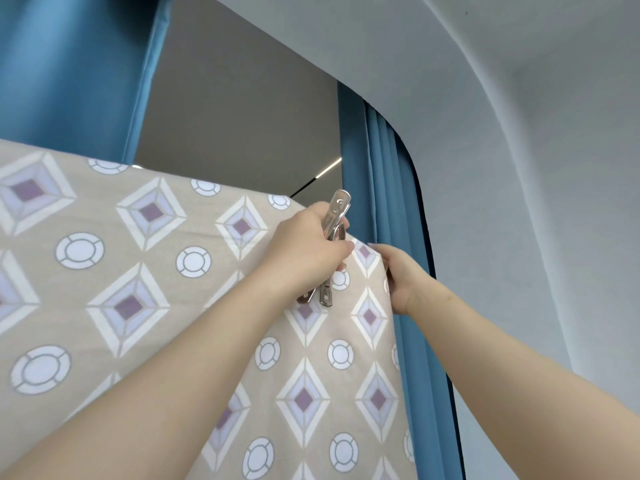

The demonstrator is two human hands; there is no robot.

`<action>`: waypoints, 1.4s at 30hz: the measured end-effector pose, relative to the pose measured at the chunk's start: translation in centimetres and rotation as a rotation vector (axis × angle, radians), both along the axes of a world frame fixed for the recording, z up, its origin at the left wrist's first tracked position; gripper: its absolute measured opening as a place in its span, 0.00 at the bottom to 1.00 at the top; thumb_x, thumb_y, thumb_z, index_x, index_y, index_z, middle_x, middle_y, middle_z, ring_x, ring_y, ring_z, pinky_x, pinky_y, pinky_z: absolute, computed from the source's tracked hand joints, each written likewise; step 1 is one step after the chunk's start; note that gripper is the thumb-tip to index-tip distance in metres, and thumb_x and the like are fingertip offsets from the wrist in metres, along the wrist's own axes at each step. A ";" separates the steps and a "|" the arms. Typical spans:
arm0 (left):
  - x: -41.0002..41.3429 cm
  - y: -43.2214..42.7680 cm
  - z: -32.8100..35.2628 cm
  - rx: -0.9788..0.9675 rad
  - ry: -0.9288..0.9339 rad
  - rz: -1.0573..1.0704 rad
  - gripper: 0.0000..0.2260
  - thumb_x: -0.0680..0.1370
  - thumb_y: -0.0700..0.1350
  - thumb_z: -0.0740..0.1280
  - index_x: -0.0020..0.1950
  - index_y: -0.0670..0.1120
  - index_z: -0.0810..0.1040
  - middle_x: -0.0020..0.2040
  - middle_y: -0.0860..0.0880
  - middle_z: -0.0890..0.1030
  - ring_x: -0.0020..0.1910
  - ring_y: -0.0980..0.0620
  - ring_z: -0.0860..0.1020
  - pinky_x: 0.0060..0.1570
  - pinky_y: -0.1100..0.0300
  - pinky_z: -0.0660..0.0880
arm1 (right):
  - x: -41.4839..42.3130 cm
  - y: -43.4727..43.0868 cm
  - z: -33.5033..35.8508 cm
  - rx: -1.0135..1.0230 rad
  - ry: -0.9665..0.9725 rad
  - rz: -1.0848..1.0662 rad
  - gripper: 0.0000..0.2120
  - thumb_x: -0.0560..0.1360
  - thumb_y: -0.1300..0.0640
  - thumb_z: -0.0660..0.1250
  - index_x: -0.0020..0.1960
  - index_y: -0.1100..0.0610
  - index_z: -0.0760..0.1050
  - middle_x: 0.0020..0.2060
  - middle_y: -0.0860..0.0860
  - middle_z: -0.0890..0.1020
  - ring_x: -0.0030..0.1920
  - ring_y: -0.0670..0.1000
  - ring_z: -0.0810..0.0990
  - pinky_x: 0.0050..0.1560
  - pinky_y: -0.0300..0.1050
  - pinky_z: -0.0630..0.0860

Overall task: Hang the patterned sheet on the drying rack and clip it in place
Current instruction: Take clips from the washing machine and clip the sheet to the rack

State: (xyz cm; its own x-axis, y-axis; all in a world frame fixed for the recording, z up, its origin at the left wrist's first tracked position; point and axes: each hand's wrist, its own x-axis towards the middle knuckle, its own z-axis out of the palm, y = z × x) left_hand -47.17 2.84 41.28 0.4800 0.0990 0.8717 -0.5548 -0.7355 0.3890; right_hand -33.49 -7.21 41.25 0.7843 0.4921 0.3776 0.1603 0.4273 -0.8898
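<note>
The patterned sheet (138, 278), beige with purple diamonds and white rings, hangs draped over a rack bar that its top fold hides. My left hand (304, 251) grips metal clips (337, 209) at the sheet's upper right corner; one clip's handle sticks up above the fist and two more metal ends poke out below it. My right hand (398, 271) holds the sheet's right edge just below the corner, fingers curled behind the cloth.
Blue curtains hang behind the sheet, one on the left (69, 71) and one on the right (391, 168). A grey wall panel (235, 109) lies between them, and a pale wall (536, 168) fills the right side.
</note>
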 end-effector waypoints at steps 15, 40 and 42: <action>-1.3 -0.8 3.3 0.260 0.142 0.447 0.09 0.72 0.38 0.59 0.50 0.46 0.73 0.40 0.46 0.81 0.41 0.47 0.81 0.36 0.56 0.73 | -1.5 -0.8 1.7 -0.139 -0.144 -0.174 0.22 0.77 0.41 0.58 0.39 0.59 0.75 0.35 0.54 0.80 0.36 0.54 0.77 0.43 0.47 0.73; -1.9 1.0 5.0 0.290 0.119 0.554 0.04 0.70 0.38 0.59 0.42 0.45 0.72 0.35 0.47 0.84 0.37 0.46 0.83 0.44 0.50 0.81 | -5.3 0.5 7.0 0.567 -0.187 -0.142 0.24 0.78 0.37 0.53 0.41 0.58 0.64 0.28 0.53 0.73 0.25 0.49 0.65 0.34 0.40 0.69; -1.9 0.9 4.9 0.291 0.112 0.557 0.04 0.70 0.38 0.59 0.42 0.45 0.71 0.35 0.46 0.84 0.36 0.46 0.83 0.44 0.51 0.81 | -5.8 1.1 7.1 0.565 -0.182 -0.114 0.23 0.78 0.37 0.53 0.40 0.58 0.64 0.27 0.52 0.74 0.25 0.49 0.65 0.33 0.40 0.69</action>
